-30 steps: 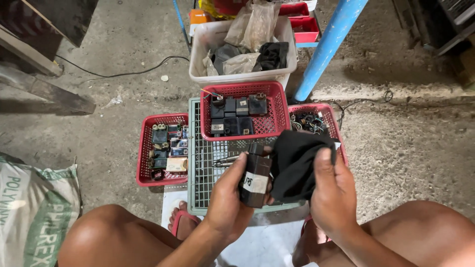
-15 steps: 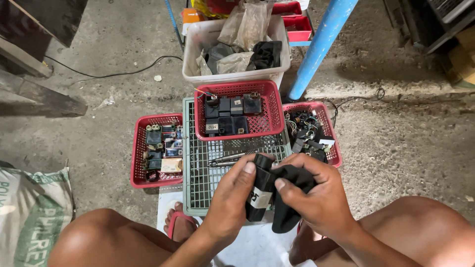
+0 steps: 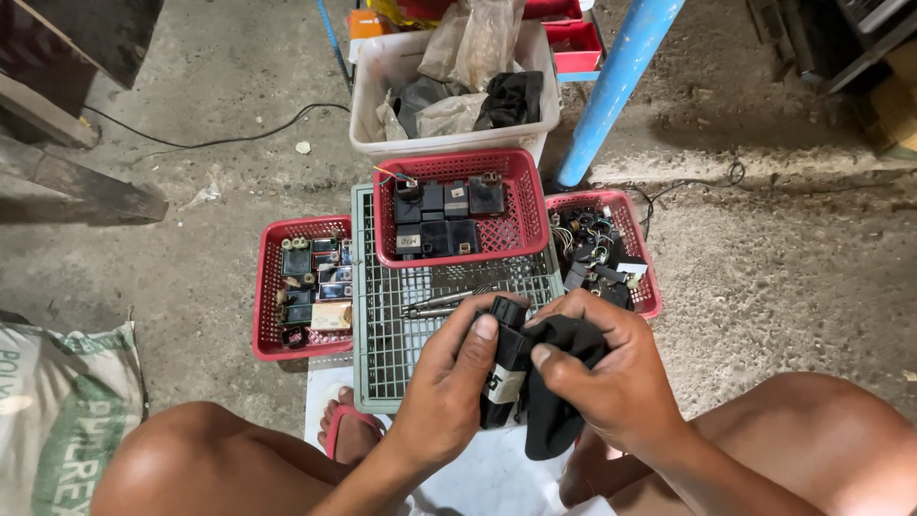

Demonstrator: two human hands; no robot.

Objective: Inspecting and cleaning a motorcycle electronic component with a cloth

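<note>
- Left red basket (image 3: 269, 287): on the concrete floor, holds small black and tan electrical parts.
- Grey crate (image 3: 382, 334): carries the middle red basket (image 3: 521, 201) of black box-shaped modules.
- Left hand (image 3: 441, 397): fingers closed around the black module (image 3: 503, 368), held above the crate's near edge; it looks rigid, light, best gripped by its flat sides.
- Right hand (image 3: 621, 377): fingers press a soft black cloth (image 3: 559, 420) against the module.
- Right red basket (image 3: 642, 258): wired connectors.
- White tub (image 3: 382, 86): cloths, bags.

Bare mesh of the green crate (image 3: 401, 334) ahead of the hands offers passage. Red baskets (image 3: 454, 205) block left, front and right; the blue pole (image 3: 616, 91) stands beyond.
</note>
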